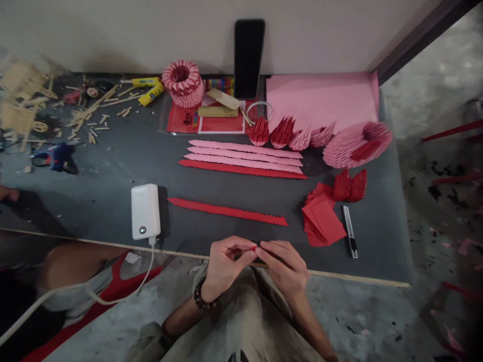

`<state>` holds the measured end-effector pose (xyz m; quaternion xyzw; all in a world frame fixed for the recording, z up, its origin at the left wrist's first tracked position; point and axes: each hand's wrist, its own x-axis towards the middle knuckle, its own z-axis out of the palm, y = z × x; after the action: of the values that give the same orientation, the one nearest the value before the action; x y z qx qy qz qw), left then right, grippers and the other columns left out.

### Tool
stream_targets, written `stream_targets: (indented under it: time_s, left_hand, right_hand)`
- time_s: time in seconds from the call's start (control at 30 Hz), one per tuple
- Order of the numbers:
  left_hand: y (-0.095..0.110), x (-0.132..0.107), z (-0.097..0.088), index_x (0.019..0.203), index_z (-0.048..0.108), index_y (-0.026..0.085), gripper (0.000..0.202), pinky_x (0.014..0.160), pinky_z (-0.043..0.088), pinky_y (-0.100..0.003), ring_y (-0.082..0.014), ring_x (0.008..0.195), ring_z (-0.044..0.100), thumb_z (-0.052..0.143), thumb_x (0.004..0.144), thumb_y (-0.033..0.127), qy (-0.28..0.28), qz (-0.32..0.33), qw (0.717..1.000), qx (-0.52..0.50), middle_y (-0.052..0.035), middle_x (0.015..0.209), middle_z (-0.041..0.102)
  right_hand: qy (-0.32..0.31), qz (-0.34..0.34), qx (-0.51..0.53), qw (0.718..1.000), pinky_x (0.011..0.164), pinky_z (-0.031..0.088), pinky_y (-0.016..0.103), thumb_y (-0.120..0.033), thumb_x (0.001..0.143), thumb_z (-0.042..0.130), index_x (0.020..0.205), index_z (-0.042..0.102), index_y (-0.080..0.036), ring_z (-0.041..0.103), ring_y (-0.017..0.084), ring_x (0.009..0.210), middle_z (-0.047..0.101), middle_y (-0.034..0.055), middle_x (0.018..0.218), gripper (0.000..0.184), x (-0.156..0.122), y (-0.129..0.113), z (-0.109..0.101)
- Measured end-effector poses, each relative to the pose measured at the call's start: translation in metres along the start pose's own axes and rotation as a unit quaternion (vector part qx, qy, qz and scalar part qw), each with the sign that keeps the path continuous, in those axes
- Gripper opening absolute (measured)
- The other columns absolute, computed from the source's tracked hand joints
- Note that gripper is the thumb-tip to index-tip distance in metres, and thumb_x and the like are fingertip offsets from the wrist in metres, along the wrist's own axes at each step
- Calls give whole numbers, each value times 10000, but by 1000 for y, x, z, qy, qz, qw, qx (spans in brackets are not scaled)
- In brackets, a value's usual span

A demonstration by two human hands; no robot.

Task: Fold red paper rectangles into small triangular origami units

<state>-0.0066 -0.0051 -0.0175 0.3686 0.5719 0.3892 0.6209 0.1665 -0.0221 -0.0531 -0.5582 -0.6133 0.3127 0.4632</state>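
Observation:
My left hand [231, 261] and my right hand [286, 265] meet at the table's front edge, fingertips pinched together on a small red paper piece [254, 248]. Most of that piece is hidden by the fingers, so its folded shape does not show. Just beyond them lies a long red strip of folded paper [226, 210]. Farther back, several pink strips [245, 153] and one red strip [241, 169] lie side by side. Right of my hands is a pile of red paper rectangles [323, 218], beside a box cutter [350, 232].
A white power bank [145, 211] with a cable stands left. Along the back are a pink folded-paper vase [183, 84], a phone [249, 59], pink paper sheets [320, 98] and a large pink paper piece [356, 145]. Wooden sticks [90, 115] clutter the far left, near another person's hand [8, 193].

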Motion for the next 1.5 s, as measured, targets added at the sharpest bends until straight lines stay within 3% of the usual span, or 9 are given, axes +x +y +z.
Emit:
stream_targets:
  time_s: [0.1, 0.27, 0.43, 0.67, 0.77, 0.9, 1.1, 1.27, 1.5]
  left_hand:
    - [-1, 2, 2, 801, 792, 170, 195, 701, 640, -312, -226, 746, 774, 845, 784, 357, 18, 21, 999, 21, -88, 792, 815]
    - [-5, 4, 8, 766, 797, 211, 136, 690, 638, -344, -245, 726, 772, 879, 737, 316, 30, 45, 998, 34, -72, 764, 817]
    - [-7, 3, 13, 888, 791, 222, 74, 829, 631, -330, -220, 867, 781, 724, 901, 251, 22, 103, 984, 142, -54, 910, 824]
    - [-17, 7, 20, 881, 662, 260, 242, 884, 640, -399, -240, 994, 778, 503, 956, 94, 9, 228, 943, 244, -72, 1006, 810]
    - [-8, 18, 21, 1084, 702, 275, 247, 865, 649, -340, -217, 940, 791, 552, 960, 124, -66, 226, 937, 257, -31, 1030, 818]
    - [11, 36, 31, 1465, 505, 258, 466, 962, 599, -339, -195, 1046, 744, 524, 1012, 151, -120, 265, 892, 345, -40, 1093, 806]
    - [4, 65, 63, 1201, 720, 234, 252, 922, 541, -425, -269, 1060, 656, 632, 969, 187, 2, 342, 785, 516, -73, 1117, 756]
    - [-4, 69, 56, 988, 757, 246, 128, 843, 515, -367, -206, 932, 647, 672, 943, 162, -54, 326, 800, 502, -33, 963, 740]
    - [-10, 62, 42, 993, 776, 255, 150, 877, 505, -343, -184, 936, 655, 667, 952, 160, -73, 365, 811, 451, -7, 927, 768]
  right_hand:
    - [1, -12, 35, 999, 690, 645, 325, -201, 849, 737, 1062, 762, -314, 746, 169, 761, 797, 9, 907, 243, 7, -6, 1]
    - [-15, 54, 41, 998, 617, 580, 287, -220, 892, 694, 901, 758, -255, 697, 149, 681, 760, 5, 786, 74, 10, -13, 0]
    - [8, 91, 14, 996, 644, 564, 282, -233, 920, 657, 874, 717, -252, 692, 147, 705, 732, -3, 780, 78, 7, -10, 1]
    - [-8, 3, -62, 998, 745, 631, 378, -183, 909, 656, 1163, 734, -392, 735, 204, 855, 777, 4, 997, 338, 4, -6, -10]
    - [-5, 6, -115, 993, 695, 609, 373, -150, 922, 618, 1196, 730, -402, 715, 201, 796, 766, 14, 915, 389, 4, 3, -22]
    - [23, -2, -189, 982, 763, 584, 382, -153, 908, 630, 1108, 746, -375, 686, 193, 838, 752, -3, 928, 321, 7, 19, -38]
    - [-5, -2, -243, 970, 880, 561, 374, -229, 890, 708, 1000, 755, -304, 653, 194, 934, 755, -7, 955, 141, 8, 23, -45]
    - [-4, 7, -281, 960, 813, 545, 336, -267, 902, 697, 991, 764, -271, 644, 164, 841, 738, 4, 946, 111, 2, 18, -44]
    - [66, 72, -244, 965, 843, 545, 309, -257, 906, 699, 977, 765, -268, 692, 161, 883, 737, 5, 939, 97, 5, 25, -48]
